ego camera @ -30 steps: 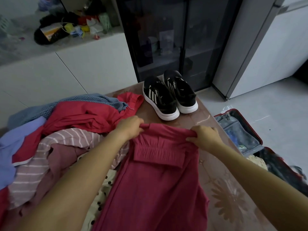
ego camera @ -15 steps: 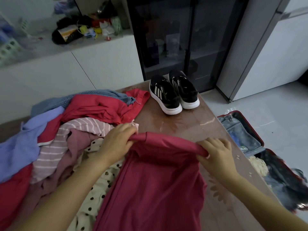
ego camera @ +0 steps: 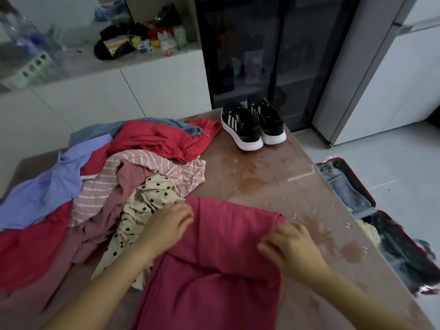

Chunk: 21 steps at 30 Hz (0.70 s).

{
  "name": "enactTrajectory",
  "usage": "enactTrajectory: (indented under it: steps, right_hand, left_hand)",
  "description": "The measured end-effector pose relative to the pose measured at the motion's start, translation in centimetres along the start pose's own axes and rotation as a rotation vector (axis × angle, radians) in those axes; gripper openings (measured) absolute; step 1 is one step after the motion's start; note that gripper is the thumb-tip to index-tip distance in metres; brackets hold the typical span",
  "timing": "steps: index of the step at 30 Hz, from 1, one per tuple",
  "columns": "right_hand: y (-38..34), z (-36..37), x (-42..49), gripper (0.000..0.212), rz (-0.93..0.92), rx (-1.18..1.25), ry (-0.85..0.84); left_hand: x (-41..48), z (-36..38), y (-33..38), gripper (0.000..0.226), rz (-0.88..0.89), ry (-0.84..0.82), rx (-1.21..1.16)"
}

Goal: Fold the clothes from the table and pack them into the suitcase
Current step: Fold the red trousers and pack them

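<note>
A pink-red garment (ego camera: 221, 277) lies on the table (ego camera: 273, 182) in front of me, its far part folded back over itself. My left hand (ego camera: 166, 228) rests on the garment's left edge with loosely bent fingers. At the right edge of the folded layer, my right hand (ego camera: 289, 250) has its fingers curled on the cloth. Unfolded clothes (ego camera: 102, 186) are piled to the left: red, striped pink, lilac, blue knit and a cream dotted piece. The open suitcase (ego camera: 345, 189) lies on the floor to the right, with dark and pale items inside.
A pair of black trainers (ego camera: 253, 125) stands at the table's far edge. Behind it are a dark glass cabinet (ego camera: 262, 51) and a white counter (ego camera: 133, 44) with clutter. The table's right edge runs beside the suitcase.
Both hands pulled the garment's waistband end toward me and laid it down, making a fold. The left hand has loosened its grip. The view shifted slightly.
</note>
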State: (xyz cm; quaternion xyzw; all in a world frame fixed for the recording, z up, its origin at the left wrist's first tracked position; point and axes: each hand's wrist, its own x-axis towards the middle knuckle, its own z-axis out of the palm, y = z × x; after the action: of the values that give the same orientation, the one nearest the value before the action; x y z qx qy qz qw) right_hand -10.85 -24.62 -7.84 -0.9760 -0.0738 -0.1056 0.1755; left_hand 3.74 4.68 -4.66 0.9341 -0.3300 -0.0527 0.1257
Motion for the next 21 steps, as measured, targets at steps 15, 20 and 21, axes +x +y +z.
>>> enactTrajectory:
  steps: [15, 20, 21]
  right_hand:
    - [5.8, -0.1, 6.8, 0.021, 0.641, 0.179, -0.201]
    - [8.1, -2.8, 11.4, 0.019, 0.644, 0.101, -0.016]
    - [8.6, -3.4, 12.4, 0.019, 0.638, 0.084, 0.031]
  left_hand:
    - [9.8, 0.8, -2.3, 0.011, -0.469, -0.016, -0.24]
    - [15.0, -2.7, -0.5, 0.016, -0.399, 0.172, -0.169]
    - [16.1, -3.3, -0.3, 0.016, -0.386, 0.2, -0.145]
